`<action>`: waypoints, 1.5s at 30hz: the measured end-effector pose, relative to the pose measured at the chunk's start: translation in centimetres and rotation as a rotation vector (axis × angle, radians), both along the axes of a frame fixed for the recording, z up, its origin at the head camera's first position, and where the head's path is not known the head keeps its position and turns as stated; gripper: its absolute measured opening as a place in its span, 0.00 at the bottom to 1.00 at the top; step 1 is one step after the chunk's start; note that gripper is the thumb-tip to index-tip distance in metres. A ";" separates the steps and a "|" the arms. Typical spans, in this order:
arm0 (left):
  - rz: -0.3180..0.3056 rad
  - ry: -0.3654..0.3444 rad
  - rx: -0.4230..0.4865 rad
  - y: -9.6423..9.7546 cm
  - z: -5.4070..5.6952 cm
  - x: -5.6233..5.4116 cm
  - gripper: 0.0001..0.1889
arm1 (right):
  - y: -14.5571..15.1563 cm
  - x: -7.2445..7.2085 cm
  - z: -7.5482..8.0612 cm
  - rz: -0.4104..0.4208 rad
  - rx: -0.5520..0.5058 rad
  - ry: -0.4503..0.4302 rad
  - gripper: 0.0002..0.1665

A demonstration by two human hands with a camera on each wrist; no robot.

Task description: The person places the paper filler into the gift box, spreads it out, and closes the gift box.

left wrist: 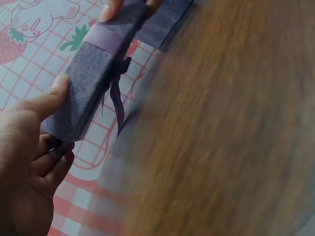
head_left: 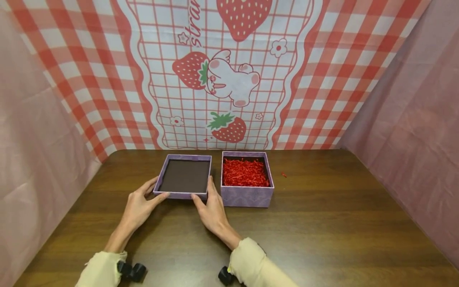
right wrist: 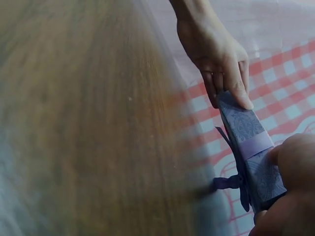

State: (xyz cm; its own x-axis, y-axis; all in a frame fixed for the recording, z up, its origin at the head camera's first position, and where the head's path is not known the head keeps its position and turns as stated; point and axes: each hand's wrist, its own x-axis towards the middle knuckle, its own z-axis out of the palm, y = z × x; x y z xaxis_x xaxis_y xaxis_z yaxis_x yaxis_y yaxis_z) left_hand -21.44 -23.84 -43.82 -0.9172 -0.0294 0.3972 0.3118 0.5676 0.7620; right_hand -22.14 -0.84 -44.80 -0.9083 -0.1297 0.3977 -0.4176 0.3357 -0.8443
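Note:
Both hands hold a shallow purple box lid [head_left: 183,195], its dark inside facing up in the head view. My left hand [head_left: 139,205] grips the near left corner, thumb on the front side. At the near right corner my right hand [head_left: 213,211] grips it, thumb also on the front. The wrist views show a lilac ribbon band [left wrist: 104,38] across the lid's patterned side and a dark purple bow [right wrist: 229,183] hanging beneath it. Just right of the lid stands the purple box [head_left: 247,197], filled with red shredded paper [head_left: 245,172].
A small red paper shred [head_left: 284,174] lies on the wooden table [head_left: 322,223] right of the box. Behind the table hangs a strawberry-print cloth [head_left: 229,99], with pink curtains [head_left: 405,131] on both sides.

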 end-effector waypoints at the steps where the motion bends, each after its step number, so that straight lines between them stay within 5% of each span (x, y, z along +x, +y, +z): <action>1: 0.002 0.007 0.002 0.0 0.1 0.0 0.33 | 0.0 0.0 0.1 0.001 0.000 0.003 0.47; 27: 0.065 0.178 0.088 0.2 2.0 0.0 0.34 | 0.8 0.9 4.2 0.005 0.042 0.133 0.48; 45: 0.019 0.237 0.175 4.0 3.6 0.1 0.33 | 4.4 1.2 5.8 -0.021 0.087 0.148 0.49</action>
State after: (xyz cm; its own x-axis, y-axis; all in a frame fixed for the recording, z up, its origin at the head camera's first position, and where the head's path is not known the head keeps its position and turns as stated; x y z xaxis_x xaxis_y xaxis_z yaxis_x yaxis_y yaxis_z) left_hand -21.34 -19.85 -40.20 -0.7979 -0.1325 0.5880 0.4835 0.4418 0.7557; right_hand -20.98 3.59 -39.02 -0.8435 -0.1512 0.5155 -0.5275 0.4145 -0.7416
